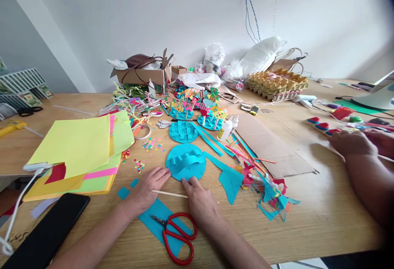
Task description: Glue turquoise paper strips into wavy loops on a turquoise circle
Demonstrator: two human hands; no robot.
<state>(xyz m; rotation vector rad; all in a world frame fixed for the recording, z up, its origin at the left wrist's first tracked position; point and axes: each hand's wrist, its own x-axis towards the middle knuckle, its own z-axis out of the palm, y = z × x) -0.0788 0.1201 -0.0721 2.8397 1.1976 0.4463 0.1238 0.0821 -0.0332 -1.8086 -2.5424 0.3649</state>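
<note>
A round teal paper disc (185,161) with woven wavy strips lies on the wooden table in front of me. My left hand (147,191) rests flat beside its lower left edge, fingers stretched out and touching the rim. My right hand (200,201) presses its fingertips on the disc's lower edge, fingers loosely curled. A thin wooden stick (169,194) lies between the two hands. Red-handled scissors (178,236) rest on a teal paper sheet (154,219) just under my wrists.
A stack of yellow, green and pink paper (80,150) and a black phone (49,232) lie at left. More teal discs (183,131), glue bottles (226,129), paper scraps (267,191), cardboard (267,145) and egg trays (277,82) fill the middle. Another person's hands (357,145) work at right.
</note>
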